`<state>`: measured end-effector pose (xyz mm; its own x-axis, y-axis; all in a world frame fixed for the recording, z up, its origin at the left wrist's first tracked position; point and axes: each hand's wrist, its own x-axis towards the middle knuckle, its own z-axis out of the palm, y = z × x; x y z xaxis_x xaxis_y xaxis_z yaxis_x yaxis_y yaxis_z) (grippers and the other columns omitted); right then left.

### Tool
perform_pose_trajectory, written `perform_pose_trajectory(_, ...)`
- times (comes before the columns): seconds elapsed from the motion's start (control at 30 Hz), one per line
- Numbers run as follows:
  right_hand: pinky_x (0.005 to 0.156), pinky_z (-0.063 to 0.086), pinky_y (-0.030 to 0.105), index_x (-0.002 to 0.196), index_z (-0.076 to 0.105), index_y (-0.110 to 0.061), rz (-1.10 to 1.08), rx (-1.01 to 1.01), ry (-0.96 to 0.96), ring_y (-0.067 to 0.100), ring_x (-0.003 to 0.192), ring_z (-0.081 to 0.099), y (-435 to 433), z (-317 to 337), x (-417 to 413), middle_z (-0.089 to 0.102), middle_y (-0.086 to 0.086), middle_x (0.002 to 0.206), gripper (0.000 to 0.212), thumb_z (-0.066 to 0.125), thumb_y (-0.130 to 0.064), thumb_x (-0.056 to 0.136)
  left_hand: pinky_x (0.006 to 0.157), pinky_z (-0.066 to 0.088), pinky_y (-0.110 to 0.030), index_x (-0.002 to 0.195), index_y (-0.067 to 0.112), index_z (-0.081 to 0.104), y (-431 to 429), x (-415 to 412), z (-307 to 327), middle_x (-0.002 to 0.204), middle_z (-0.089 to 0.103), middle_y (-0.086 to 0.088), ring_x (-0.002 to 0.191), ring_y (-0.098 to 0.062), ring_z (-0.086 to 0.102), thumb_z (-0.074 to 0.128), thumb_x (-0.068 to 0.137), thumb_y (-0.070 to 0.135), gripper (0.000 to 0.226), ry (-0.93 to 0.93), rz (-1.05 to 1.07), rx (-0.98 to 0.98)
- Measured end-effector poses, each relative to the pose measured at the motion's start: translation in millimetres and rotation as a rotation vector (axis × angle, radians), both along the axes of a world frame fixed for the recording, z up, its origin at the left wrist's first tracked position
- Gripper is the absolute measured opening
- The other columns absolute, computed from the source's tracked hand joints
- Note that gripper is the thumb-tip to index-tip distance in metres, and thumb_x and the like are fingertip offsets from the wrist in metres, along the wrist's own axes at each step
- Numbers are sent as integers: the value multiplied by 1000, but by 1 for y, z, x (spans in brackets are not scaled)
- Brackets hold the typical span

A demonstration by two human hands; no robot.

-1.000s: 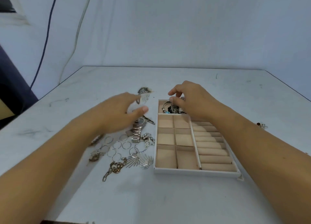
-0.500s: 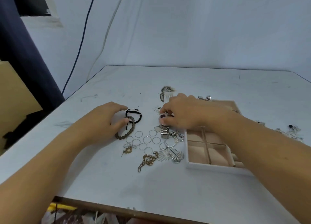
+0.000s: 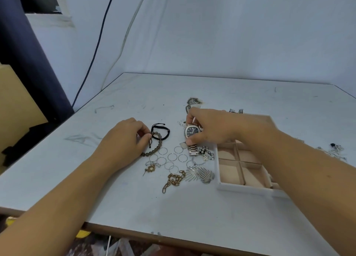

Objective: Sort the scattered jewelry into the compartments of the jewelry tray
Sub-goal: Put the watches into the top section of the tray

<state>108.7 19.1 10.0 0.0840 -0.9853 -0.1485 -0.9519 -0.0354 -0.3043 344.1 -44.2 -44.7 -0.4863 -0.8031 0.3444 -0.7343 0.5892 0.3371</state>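
My right hand [image 3: 212, 127] pinches a metal wristwatch [image 3: 191, 132] with a dark face, tipping its case up while the band end [image 3: 193, 150] rests on the table. My left hand [image 3: 125, 138] grips a brown beaded bracelet [image 3: 154, 148], which lies beside a black cord bracelet [image 3: 160, 130]. The jewelry tray [image 3: 231, 186], white with beige compartments, sits to the right, partly under my right forearm. Several thin silver rings [image 3: 171, 157], a gold chain [image 3: 173, 179], a silver leaf brooch [image 3: 201, 174] and pearl pieces [image 3: 206, 153] lie between the hands and the tray.
More small jewelry lies at the far right [image 3: 335, 148] and behind the tray [image 3: 237, 111]. A patterned piece [image 3: 192, 101] sits beyond my right hand. The table's front edge [image 3: 154, 234] is close; a dark curtain [image 3: 28, 63] and cables hang at the left.
My right hand left the tray's back compartment, crossed left and took hold of the wristwatch. My left hand closed on the beaded bracelet. The view swung left.
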Motion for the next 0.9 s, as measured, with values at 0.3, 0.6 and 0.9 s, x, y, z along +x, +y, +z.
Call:
perform_pose_trajectory(0.3,69,45,28,105,54,-22,27,-68,-368,12,71,57,12,12,-2,64,-1,87,30,69,-34,82,65,36,-13,93,28,59,5,-2,1,85,57,14,80,-1,52,54,92,29,5,52,-23,24)
perform_pose_trajectory(0.6,80,48,32,103,64,-19,-60,-312,-496,17,82,61,32,20,-21,68,2,93,21,68,-27,84,62,42,-23,91,32,52,18,-11,11,81,58,14,72,-4,54,48,95,24,10,164,-63,-13)
perform_pose_trajectory(0.9,74,46,20,100,62,-33,-270,-523,-446,1,77,61,72,30,-98,67,-14,87,22,72,-30,80,58,40,-10,96,29,53,39,-72,59,77,57,14,72,-2,54,50,95,21,9,264,-268,-83)
